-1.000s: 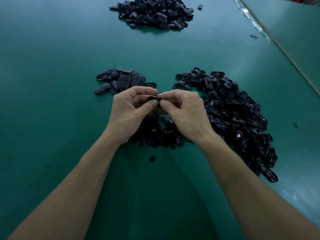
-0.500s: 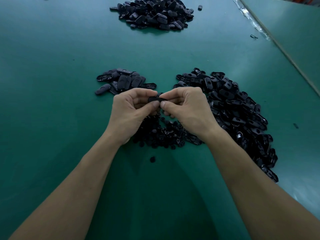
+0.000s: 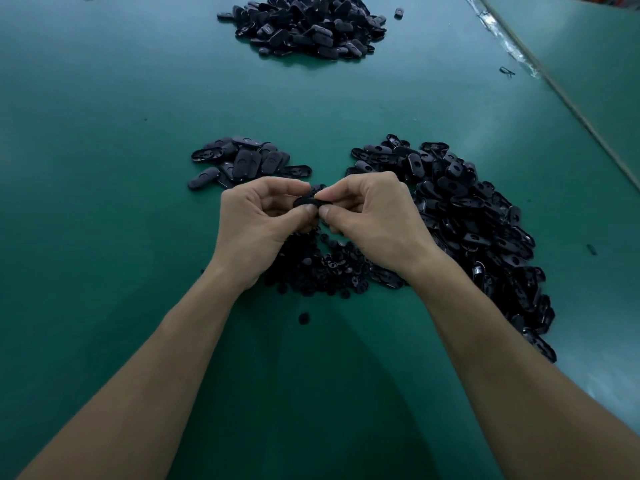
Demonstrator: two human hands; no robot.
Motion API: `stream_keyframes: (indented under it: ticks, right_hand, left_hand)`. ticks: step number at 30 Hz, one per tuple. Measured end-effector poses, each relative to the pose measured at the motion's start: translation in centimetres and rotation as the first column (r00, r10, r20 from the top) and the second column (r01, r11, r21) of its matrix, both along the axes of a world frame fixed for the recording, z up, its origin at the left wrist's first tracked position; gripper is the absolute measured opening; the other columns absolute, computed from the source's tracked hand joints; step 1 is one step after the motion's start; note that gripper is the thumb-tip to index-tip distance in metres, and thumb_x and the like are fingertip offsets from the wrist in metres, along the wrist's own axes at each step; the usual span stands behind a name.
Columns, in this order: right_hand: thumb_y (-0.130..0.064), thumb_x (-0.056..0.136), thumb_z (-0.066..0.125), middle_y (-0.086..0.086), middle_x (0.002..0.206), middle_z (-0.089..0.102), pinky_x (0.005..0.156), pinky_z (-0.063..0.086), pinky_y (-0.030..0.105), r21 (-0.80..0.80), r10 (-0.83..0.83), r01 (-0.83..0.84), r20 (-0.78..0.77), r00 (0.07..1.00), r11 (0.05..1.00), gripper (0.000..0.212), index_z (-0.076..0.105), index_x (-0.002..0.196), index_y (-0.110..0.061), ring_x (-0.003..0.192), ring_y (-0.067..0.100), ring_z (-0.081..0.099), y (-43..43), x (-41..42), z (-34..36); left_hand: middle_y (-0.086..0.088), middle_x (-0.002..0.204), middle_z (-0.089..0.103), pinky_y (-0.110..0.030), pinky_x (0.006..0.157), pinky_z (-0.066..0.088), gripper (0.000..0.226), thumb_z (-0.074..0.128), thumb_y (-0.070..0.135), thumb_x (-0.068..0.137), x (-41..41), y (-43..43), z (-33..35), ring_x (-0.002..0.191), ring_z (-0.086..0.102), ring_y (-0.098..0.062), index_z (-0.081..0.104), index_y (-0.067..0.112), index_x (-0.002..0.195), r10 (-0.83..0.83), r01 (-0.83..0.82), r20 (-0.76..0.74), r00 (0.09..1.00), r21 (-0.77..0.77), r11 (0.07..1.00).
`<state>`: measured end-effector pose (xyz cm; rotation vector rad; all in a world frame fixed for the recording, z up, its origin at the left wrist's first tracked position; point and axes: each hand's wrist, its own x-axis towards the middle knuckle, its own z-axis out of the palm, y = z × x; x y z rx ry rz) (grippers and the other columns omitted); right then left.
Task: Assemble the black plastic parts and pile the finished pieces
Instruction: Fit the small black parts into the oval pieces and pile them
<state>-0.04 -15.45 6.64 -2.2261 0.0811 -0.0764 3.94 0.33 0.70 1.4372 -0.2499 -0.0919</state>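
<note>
**Head view.** The left hand [image 3: 258, 220] and the right hand [image 3: 374, 216] meet above the green table [image 3: 104, 174]. Each has its fingers curled in and pinches one end of a single black part [image 3: 306, 202]. The thumb tips [image 3: 309, 212] sit almost touching on the near edge of the part, with the forefingers arched over its far edge.

The part lies directly between the two sets of fingertips and is lifted off the table, so neither hand is the nearer; both hold it. Its long axis appears to run across the view, from hand to hand, with its thin edge turned towards me. I cannot tell which face points up, or whether a small insert is already seated, because the fingers cover the middle.

Under the wrists lies a heap of small round pieces [image 3: 329, 268], with one stray disc [image 3: 304, 318] nearer to me. To the right spreads the large heap of oval shells [image 3: 467, 220]. Just beyond the left hand is the small pile [image 3: 242, 161], which I judge to be the finished pieces. A larger far pile [image 3: 308, 26] lies well apart at the top.

I judge the step in hand to be the press-fit. The release would then go forward and left, which favours the left hand.
</note>
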Motion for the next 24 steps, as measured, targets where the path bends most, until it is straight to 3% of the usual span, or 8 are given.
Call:
stream_keyframes:
  ticks: [4, 7, 9, 10, 13, 17, 20, 24]
  right_hand:
    - [-0.010, 0.093, 0.065, -0.009, 0.079, 0.073, 0.073, 0.057, 0.018, -0.024, -0.017, 0.016, -0.026, 1.000, 1.000, 0.022, 0.076, 0.111, -0.019, 0.072, 0.003, 0.069, -0.4, 0.1, -0.2]
    - [-0.017, 0.096, 0.063, -0.003, 0.110, 0.071, 0.090, 0.050, 0.011, -0.257, -0.120, 0.114, -0.008, 0.993, 0.960, 0.031, 0.068, 0.127, -0.019, 0.095, 0.007, 0.066, -1.8, 0.4, -0.3]
    - [-0.025, 0.098, 0.061, 0.008, 0.133, 0.058, 0.107, 0.043, 0.030, -0.497, -0.215, 0.165, -0.045, 0.976, 0.852, 0.039, 0.059, 0.137, -0.019, 0.121, 0.022, 0.054, -3.1, 0.4, -0.6]
    - [-0.029, 0.099, 0.059, 0.011, 0.138, 0.052, 0.108, 0.039, 0.037, -0.592, -0.260, 0.167, -0.075, 0.963, 0.789, 0.042, 0.057, 0.139, -0.021, 0.126, 0.028, 0.047, -3.7, 0.3, -0.8]
    - [-0.038, 0.101, 0.054, 0.013, 0.138, 0.050, 0.106, 0.038, 0.042, -0.686, -0.310, 0.141, -0.129, 0.942, 0.714, 0.041, 0.058, 0.138, -0.022, 0.127, 0.034, 0.043, -4.4, -0.1, -1.3]
    - [-0.028, 0.103, 0.051, 0.014, 0.131, 0.059, 0.107, 0.045, 0.043, -0.633, -0.272, 0.158, -0.087, 0.958, 0.758, 0.032, 0.067, 0.129, -0.018, 0.120, 0.032, 0.054, -4.6, -0.1, -1.5]
    - [-0.021, 0.101, 0.056, 0.011, 0.122, 0.068, 0.103, 0.050, 0.041, -0.592, -0.264, 0.184, -0.052, 0.963, 0.785, 0.026, 0.071, 0.121, -0.013, 0.113, 0.027, 0.062, -4.6, -0.1, -1.2]
    - [-0.014, 0.101, 0.054, 0.012, 0.112, 0.072, 0.089, 0.054, 0.037, -0.604, -0.266, 0.193, -0.033, 0.963, 0.773, 0.028, 0.069, 0.123, -0.012, 0.097, 0.026, 0.068, -4.6, -0.1, -0.9]
  left_hand:
    - [-0.002, 0.074, 0.076, -0.021, 0.063, 0.057, 0.021, 0.078, -0.003, 0.081, 0.0, -0.3, -0.2, 0.064, 0.071, -0.014, 0.072, 0.015, 0.089, 0.021, -0.021, -0.005, 1.000, 0.000, 1.000]
    - [-0.002, 0.080, 0.075, -0.023, 0.070, 0.058, 0.017, 0.073, -0.004, 0.086, 0.2, -0.2, -0.1, 0.074, 0.074, -0.018, 0.070, 0.011, 0.095, 0.091, -0.096, -0.054, 0.994, -0.100, 0.990]
    - [-0.003, 0.092, 0.074, -0.025, 0.077, 0.058, 0.019, 0.066, -0.005, 0.091, 0.6, 0.0, 0.0, 0.084, 0.073, -0.020, 0.068, 0.008, 0.104, 0.108, -0.128, -0.114, 0.988, -0.190, 0.973]
    - [-0.006, 0.099, 0.072, -0.026, 0.080, 0.057, 0.022, 0.062, -0.006, 0.093, 0.8, 0.2, 0.0, 0.088, 0.072, -0.019, 0.066, 0.008, 0.110, 0.109, -0.142, -0.150, 0.983, -0.228, 0.963]
    - [-0.009, 0.113, 0.064, -0.025, 0.085, 0.056, 0.034, 0.056, -0.007, 0.096, 1.3, 0.2, 0.2, 0.096, 0.067, -0.013, 0.059, 0.006, 0.128, 0.125, -0.193, -0.242, 0.962, -0.283, 0.940]
    - [-0.009, 0.142, 0.048, -0.025, 0.089, 0.054, 0.053, 0.054, -0.006, 0.098, 1.5, 0.2, 0.2, 0.105, 0.058, -0.008, 0.040, 0.001, 0.149, 0.123, -0.199, -0.283, 0.951, -0.256, 0.946]
    - [0.012, 0.138, 0.045, -0.025, 0.094, 0.053, 0.064, 0.054, -0.010, 0.096, 1.3, 0.4, 0.1, 0.113, 0.057, -0.006, 0.033, 0.010, 0.153, 0.126, -0.183, -0.250, 0.960, -0.222, 0.958]
    - [0.005, 0.160, 0.031, -0.033, 0.103, 0.050, 0.063, 0.056, -0.011, 0.095, 1.2, 0.6, 0.0, 0.127, 0.055, -0.010, 0.043, 0.022, 0.147, 0.116, -0.141, -0.156, 0.981, -0.161, 0.977]
